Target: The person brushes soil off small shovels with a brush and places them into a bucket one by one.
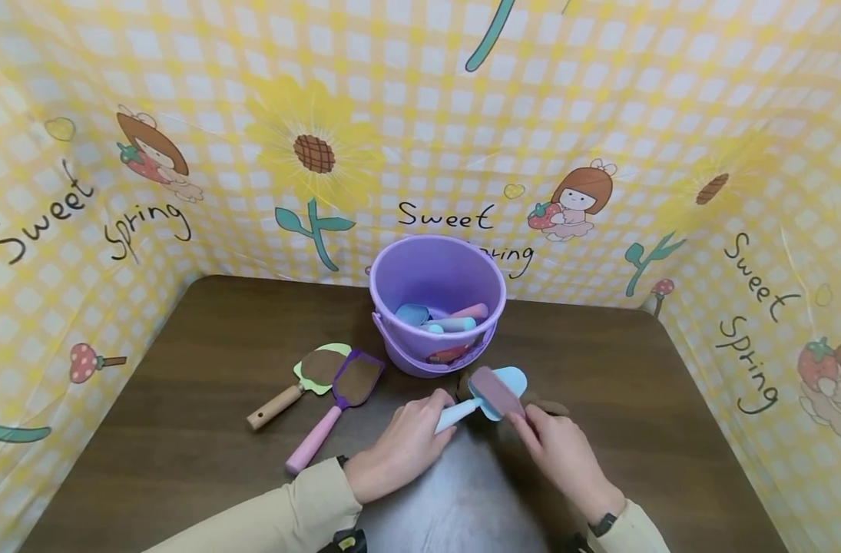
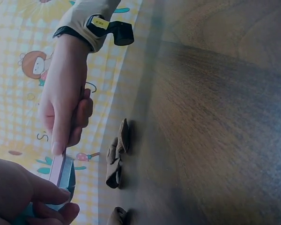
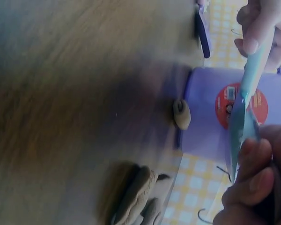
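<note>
My left hand (image 1: 405,436) grips the handle of a light blue toy shovel (image 1: 513,379), its blade pointing to the far right. My right hand (image 1: 565,453) pinches a flat mauve scraper-like piece (image 1: 498,390) by its near end. That piece lies across the shovel's blade and hides part of it; whether it touches is unclear. In the right wrist view the handle (image 3: 255,70) sits between the left thumb and fingers. Brown, clay-like lumps (image 3: 181,114) rest on the table behind and beside the hands, partly hidden in the head view.
A purple bucket (image 1: 434,265) with blue and pink toy tools inside stands at the back. To the left lie a green-rimmed shovel (image 1: 323,367) with a wooden handle and a purple shovel (image 1: 358,378) with a pink handle, both with brown material. Patterned cloth surrounds the brown table (image 1: 206,338).
</note>
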The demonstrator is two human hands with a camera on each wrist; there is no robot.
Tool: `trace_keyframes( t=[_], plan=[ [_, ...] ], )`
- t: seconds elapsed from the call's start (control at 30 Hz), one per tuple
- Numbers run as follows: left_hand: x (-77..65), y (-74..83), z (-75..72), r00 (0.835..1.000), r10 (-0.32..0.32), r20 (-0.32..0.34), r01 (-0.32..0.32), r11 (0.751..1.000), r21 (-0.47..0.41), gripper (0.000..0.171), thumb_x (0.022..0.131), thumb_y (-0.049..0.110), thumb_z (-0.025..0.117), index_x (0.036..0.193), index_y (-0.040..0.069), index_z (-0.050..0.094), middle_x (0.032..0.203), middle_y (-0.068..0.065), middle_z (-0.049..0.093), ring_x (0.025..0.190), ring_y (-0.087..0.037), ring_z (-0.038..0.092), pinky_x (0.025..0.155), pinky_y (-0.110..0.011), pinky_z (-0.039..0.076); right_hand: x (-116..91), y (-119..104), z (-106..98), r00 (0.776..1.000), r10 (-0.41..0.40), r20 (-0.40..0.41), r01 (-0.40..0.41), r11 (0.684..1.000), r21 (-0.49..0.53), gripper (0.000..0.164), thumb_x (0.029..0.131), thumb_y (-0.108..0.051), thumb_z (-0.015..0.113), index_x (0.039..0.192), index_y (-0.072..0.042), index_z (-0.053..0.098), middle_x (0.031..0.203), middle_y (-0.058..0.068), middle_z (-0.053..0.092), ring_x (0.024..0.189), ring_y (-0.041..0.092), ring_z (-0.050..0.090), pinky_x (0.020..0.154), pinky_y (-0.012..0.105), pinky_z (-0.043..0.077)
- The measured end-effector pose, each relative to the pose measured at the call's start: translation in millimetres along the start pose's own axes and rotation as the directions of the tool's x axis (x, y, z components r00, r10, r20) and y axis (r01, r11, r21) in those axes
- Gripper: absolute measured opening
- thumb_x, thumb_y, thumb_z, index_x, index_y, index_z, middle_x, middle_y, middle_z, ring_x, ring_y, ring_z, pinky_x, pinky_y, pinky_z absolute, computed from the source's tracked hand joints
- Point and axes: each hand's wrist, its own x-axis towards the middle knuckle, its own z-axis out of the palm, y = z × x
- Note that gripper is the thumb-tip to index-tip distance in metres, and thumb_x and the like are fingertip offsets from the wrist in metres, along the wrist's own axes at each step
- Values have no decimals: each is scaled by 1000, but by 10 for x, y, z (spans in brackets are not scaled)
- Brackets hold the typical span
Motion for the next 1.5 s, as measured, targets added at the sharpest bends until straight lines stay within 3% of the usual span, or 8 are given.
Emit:
trace_keyframes(
  t=[0.17, 0.37, 0.5, 0.6, 0.83, 1.23, 1.5],
  plan=[
    [-11, -6, -15, 1000, 4, -15, -3, 1000, 12, 20, 89, 2, 78, 101, 6, 62, 87, -5, 60, 74, -22, 63, 62, -37, 52, 28, 66, -48, 993, 112, -28, -113, 993, -41, 38, 104, -26, 67, 73, -15, 48, 60, -6, 37, 51, 11, 39, 47, 31, 33],
    [-35, -53, 1, 1000, -1, -7, 1, 1000, 7, 19, 90, 6, 79, 104, 7, 66, 94, -5, 54, 74, -19, 59, 64, -33, 50, 10, 165, -116, 975, 207, -83, -206, 978, 21, 41, 105, -27, 64, 71, -14, 45, 58, -6, 33, 48, 12, 35, 46, 30, 30],
    [-28, -80, 11, 1000, -11, 16, 11, 999, -33, 17, 93, 10, 77, 106, 7, 68, 91, -2, 54, 74, -14, 54, 64, -30, 47, -1, 161, -152, 968, 204, -148, -195, 978, 75, 39, 104, -24, 65, 71, -15, 47, 58, -8, 34, 47, 9, 34, 45, 28, 29],
    [-17, -92, 13, 998, -35, 44, 38, 997, -74, 14, 95, 14, 75, 106, 9, 68, 89, 1, 53, 74, -11, 51, 64, -28, 44, -2, 124, -177, 967, 202, -154, -186, 977, 108, 38, 104, -23, 66, 71, -15, 48, 59, -9, 34, 48, 6, 32, 45, 25, 27],
    [10, -114, 41, 994, -67, 88, 80, 985, -150, 11, 102, 19, 66, 103, 9, 67, 85, 4, 54, 72, -10, 51, 64, -27, 44, -20, -7, -188, 977, 195, -87, -175, 965, 197, 38, 104, -24, 66, 71, -18, 47, 60, -12, 33, 50, 3, 32, 46, 23, 28],
    [45, -111, 54, 985, -65, 162, 101, 969, -226, 24, 111, 22, 50, 94, 9, 61, 79, 3, 51, 68, -9, 48, 63, -28, 43, 34, -68, -46, 998, 63, 15, -64, 972, 225, 34, 102, -21, 68, 73, -21, 51, 62, -13, 39, 53, 1, 37, 49, 22, 32],
    [23, -86, 72, 989, -38, 146, 76, 963, -260, 30, 112, 20, 45, 90, 8, 61, 77, 5, 52, 67, -6, 48, 64, -26, 43, 34, 4, -6, 994, 89, 67, -101, 972, 212, 35, 106, -26, 63, 74, -20, 50, 62, -11, 39, 55, 4, 39, 53, 24, 35]
  ],
)
